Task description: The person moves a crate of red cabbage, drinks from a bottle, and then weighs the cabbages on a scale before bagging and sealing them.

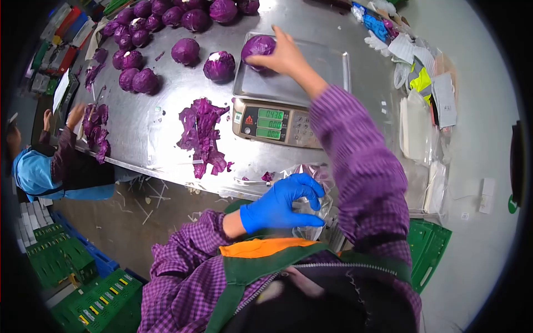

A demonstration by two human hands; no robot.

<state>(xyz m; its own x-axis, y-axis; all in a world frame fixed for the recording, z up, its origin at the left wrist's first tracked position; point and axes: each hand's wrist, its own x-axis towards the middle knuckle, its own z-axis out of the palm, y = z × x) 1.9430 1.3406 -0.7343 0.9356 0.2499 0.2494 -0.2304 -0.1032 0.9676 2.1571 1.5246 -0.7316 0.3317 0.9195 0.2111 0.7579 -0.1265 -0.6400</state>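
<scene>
My bare right hand [286, 54] is spread around a red cabbage [259, 49] on the left part of the metal pan [319, 64] of a digital scale [272, 123]. The thumb lies on its near side and the fingers reach over its far side. The scale's top display reads about 0.436. My left hand [280, 205], in a blue glove, is close to my body, its fingers curved and apart. Beside it, at the table's edge, is a clear plastic bag [319, 175], partly hidden by the hand. Another red cabbage [219, 66] sits just left of the pan.
Several more red cabbages [194, 19] crowd the far left of the steel table [166, 119]. Purple leaf trimmings [202, 133] lie left of the scale. A co-worker in a blue apron [36, 169] stands at left. Bags and papers [416, 125] line the right side; green crates [105, 302] stand below.
</scene>
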